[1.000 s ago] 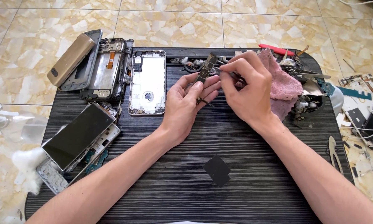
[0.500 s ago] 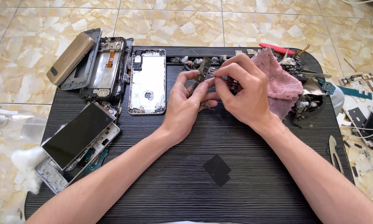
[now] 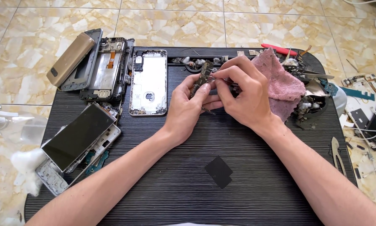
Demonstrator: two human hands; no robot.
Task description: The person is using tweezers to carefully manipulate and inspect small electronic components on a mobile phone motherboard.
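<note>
My left hand (image 3: 188, 106) holds a small dark circuit board (image 3: 203, 75) upright between thumb and fingers, above the middle of the black ribbed table (image 3: 163, 180). My right hand (image 3: 244, 94) is closed on thin metal tweezers (image 3: 216, 77), whose tips touch the upper part of the board. Both hands meet near the table's far edge. The board's lower part is hidden behind my left fingers.
A silver phone back shell (image 3: 149, 81) lies left of the hands. Further left are stacked phone frames (image 3: 106, 69) and a gold phone (image 3: 70, 58). A dark-screened phone (image 3: 78, 136) lies on the left edge. A pink cloth (image 3: 280, 83), a red tool (image 3: 278, 50) and loose parts sit right. A black square (image 3: 218, 171) lies near.
The two hands have closed in on each other, and the right hand's tweezers have come onto the board. The board stays held in the left hand.
</note>
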